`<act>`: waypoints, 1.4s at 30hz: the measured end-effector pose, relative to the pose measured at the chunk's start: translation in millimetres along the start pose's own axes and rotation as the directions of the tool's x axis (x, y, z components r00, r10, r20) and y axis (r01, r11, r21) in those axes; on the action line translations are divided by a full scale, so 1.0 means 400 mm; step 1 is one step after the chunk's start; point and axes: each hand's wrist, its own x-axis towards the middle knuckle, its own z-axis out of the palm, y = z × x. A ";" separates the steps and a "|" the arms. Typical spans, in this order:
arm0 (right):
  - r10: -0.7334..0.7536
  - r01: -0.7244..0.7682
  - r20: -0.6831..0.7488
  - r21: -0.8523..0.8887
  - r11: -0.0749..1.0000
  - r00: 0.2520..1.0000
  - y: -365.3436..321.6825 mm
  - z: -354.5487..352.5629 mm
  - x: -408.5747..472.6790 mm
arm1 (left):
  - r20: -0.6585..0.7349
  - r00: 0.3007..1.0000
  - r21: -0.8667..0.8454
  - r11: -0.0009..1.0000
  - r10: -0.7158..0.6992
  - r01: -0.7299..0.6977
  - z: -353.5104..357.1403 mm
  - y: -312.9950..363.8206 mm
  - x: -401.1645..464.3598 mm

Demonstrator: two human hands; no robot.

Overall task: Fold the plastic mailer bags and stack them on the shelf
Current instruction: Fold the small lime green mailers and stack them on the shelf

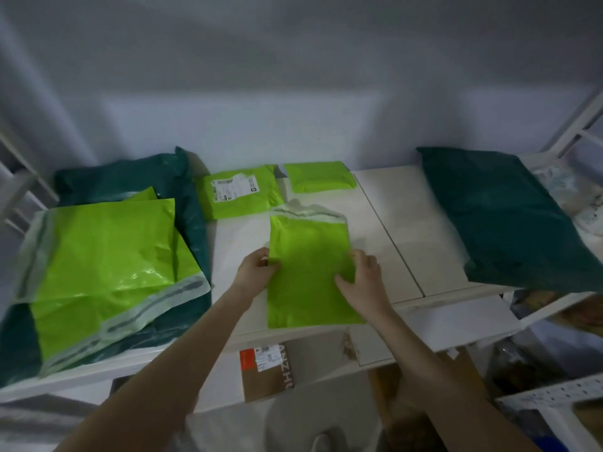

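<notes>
A lime green mailer bag lies lengthwise on the white shelf, its clear adhesive flap pointing away from me. My left hand pinches the bag's left edge. My right hand grips its right edge, thumb on top of the plastic. Behind it lie a small folded green bag and a green bag with a shipping label. A loose pile of large lime green mailers sits at the left on top of dark green bags.
A big dark green mailer lies at the right end of the shelf. White shelf frame posts rise at the right. Below the front edge stands a cardboard box with a label.
</notes>
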 end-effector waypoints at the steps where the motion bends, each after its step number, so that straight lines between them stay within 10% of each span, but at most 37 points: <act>1: 0.046 -0.046 0.006 0.057 0.997 0.999 0.005 -0.004 0.005 | 0.009 1.000 -0.042 0.999 0.007 -0.007 -0.007 -0.001 -0.006; 9: 0.190 -0.194 0.059 0.493 0.848 0.980 -0.013 0.006 0.061 | -0.010 0.998 -0.173 0.983 0.061 -0.062 -0.010 -0.007 -0.003; 15: 0.145 -0.124 -0.095 0.198 0.972 0.985 -0.011 0.032 0.095 | -0.161 0.974 0.170 0.976 0.160 -0.132 0.002 0.000 0.013; 19: -0.090 0.071 -0.252 -0.083 0.994 0.964 -0.025 0.042 0.091 | -0.155 0.883 0.520 0.796 0.444 -0.309 0.026 0.005 0.007; 24: -0.324 0.356 0.148 -0.354 0.865 0.934 -0.018 0.086 0.099 | 0.178 0.894 0.765 0.514 0.410 -0.388 0.100 -0.028 0.002; 32: -0.227 0.324 0.263 -0.427 0.844 0.938 0.000 0.103 0.098 | 0.211 0.930 0.819 0.465 0.302 -0.337 0.114 -0.069 0.012; 39: -0.209 0.225 0.108 -0.174 0.959 0.972 -0.032 0.050 0.153 | -0.014 0.936 0.623 0.735 0.352 -0.267 0.071 0.012 0.057; 42: -0.374 0.397 0.131 -0.322 0.860 0.918 -0.063 0.057 0.201 | 0.078 0.877 0.740 0.562 0.474 -0.370 0.077 0.044 0.104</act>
